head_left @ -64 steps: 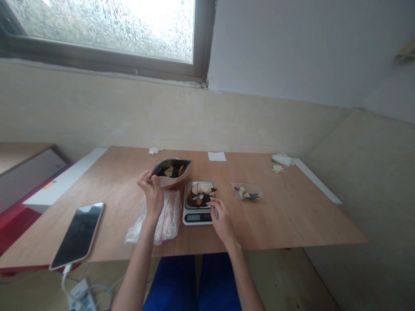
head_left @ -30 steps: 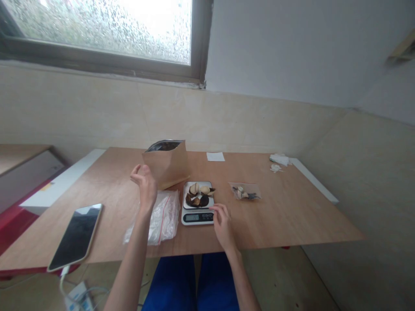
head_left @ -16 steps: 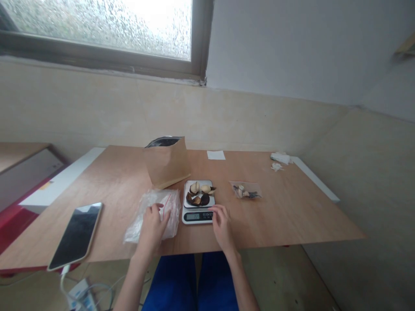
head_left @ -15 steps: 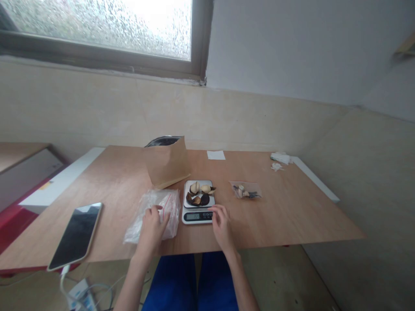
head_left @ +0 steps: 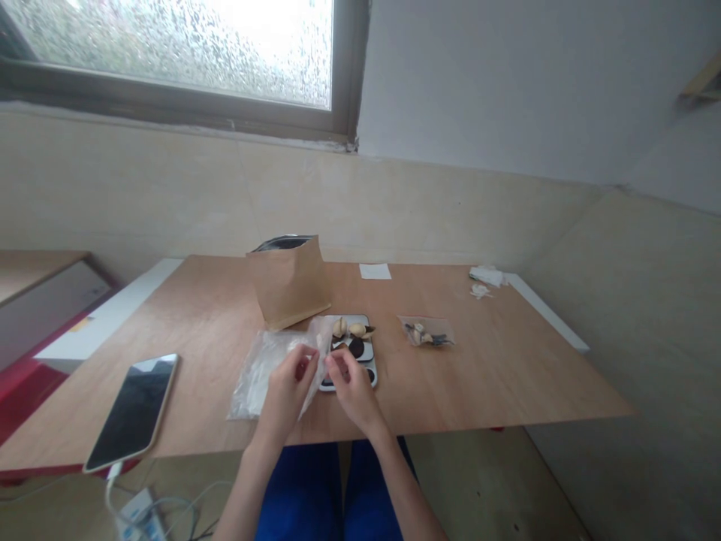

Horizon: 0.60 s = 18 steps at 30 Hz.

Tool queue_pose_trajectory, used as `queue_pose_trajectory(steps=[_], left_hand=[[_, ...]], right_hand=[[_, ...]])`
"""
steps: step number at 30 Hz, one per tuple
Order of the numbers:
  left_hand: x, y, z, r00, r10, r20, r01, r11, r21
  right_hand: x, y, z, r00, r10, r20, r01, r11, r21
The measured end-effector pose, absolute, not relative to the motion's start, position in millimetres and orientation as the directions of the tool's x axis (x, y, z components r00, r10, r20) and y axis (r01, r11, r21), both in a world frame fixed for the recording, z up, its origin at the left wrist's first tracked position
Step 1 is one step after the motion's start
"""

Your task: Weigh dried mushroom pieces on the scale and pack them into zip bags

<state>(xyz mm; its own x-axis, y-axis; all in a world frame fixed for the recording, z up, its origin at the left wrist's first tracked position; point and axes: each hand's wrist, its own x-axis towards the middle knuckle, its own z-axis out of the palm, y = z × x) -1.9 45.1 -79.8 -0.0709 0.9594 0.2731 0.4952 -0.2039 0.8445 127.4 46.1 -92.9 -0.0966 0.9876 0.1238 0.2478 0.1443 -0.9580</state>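
Note:
My left hand [head_left: 291,385] pinches a small clear plastic bag [head_left: 321,340], lifted from the pile of clear bags [head_left: 262,368] on the table. Close beside it, my right hand [head_left: 350,382] has its fingers pressed together at the same bag's edge. Behind the hands lies a white kitchen scale [head_left: 369,361], its display mostly covered. Pale and dark dried pieces [head_left: 357,330] rest on its plate, partly hidden by the raised bag. To the right, a filled clear bag [head_left: 426,331] lies flat with similar pieces inside.
An open brown paper pouch [head_left: 290,285] stands behind the bag pile. A phone [head_left: 135,409] with a cable lies at the left front. White paper [head_left: 375,271] is near the wall, and crumpled tissue [head_left: 487,276] sits at the back right.
My left hand has moved right and raised a small bag from the pile. My right hand has moved left from the scale's front right corner to meet it.

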Motion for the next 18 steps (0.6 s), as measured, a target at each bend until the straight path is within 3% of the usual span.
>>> queue_pose_trajectory(steps=[3, 8, 13, 18], left_hand=[[5, 41, -73, -0.113, 0.949, 0.294, 0.417, -0.223, 0.881], [-2, 41, -56, -0.453, 0.845, 0.284, 0.314, -0.147, 0.938], [-6, 49, -45, -0.439, 0.855, 0.277, 0.320, -0.139, 0.937], [-4, 61, -50, -0.437, 0.868, 0.235, 0.335, -0.086, 0.938]], right_hand=[[127, 58, -85, -0.077, 0.987, 0.140, 0.196, 0.153, -0.969], [152, 73, -80, 0.028, 0.990, 0.136, 0.199, 0.128, -0.972], [177, 78, -75, -0.191, 0.957, 0.220, 0.309, 0.271, -0.911], [194, 95, -102, 0.002, 0.918, 0.396, 0.518, 0.338, -0.785]])
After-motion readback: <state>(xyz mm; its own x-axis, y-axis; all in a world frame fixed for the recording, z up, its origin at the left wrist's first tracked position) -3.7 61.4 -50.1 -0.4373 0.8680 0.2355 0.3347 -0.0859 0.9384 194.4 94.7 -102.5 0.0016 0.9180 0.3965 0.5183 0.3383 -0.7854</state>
